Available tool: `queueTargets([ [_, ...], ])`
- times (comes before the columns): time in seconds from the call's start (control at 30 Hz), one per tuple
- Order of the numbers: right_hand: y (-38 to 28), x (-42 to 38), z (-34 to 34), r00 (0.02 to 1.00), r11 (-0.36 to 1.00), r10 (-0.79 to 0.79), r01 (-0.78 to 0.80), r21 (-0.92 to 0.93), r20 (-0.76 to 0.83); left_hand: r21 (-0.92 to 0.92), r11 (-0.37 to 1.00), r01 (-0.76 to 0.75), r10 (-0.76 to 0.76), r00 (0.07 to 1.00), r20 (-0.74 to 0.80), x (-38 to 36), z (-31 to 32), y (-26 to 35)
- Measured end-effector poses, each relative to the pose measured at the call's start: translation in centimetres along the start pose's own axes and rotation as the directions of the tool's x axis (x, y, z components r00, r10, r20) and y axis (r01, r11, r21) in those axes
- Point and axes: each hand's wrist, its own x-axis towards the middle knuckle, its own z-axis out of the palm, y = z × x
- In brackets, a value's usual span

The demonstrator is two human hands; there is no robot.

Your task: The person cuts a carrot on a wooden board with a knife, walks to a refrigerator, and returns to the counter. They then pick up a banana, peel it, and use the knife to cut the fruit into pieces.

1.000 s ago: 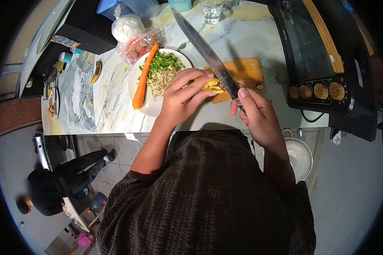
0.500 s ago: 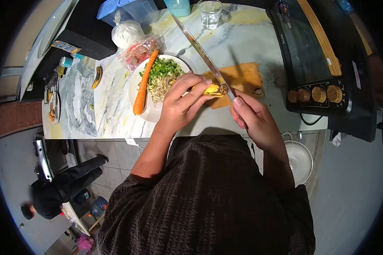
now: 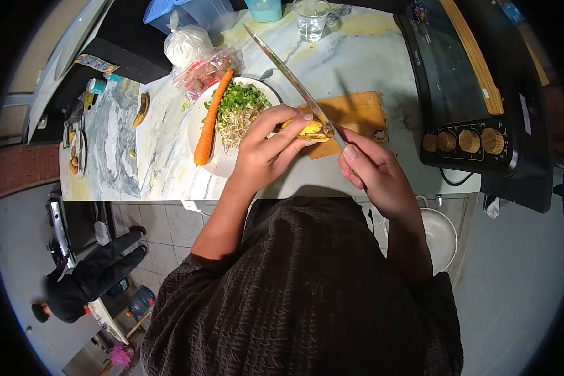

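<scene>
You're mid-cut: left hand (image 3: 266, 150) clamped on the small yellow plantain piece (image 3: 311, 131) over the wooden cutting board (image 3: 357, 116), right hand (image 3: 373, 172) closed around the long steel knife (image 3: 291, 78). Next likely needs steady blade pressure.

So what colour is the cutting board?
Light orange-brown wood; the cutting board shows best in the head view.

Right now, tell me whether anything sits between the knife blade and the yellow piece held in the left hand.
Nothing visible does. The left hand grips the yellow piece above the cutting board, and the knife in the right hand already meets its right end. The left fingertips lie close beside the blade.
</scene>
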Motion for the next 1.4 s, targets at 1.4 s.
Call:
queueTargets([
  [1.4,1.3,-0.6,1.0,0.98,0.979,-0.194,0.189,-0.078,-0.055,0.111,0.974,-0.199,0.207,0.975,-0.075,0.1,-0.5,1.0],
])
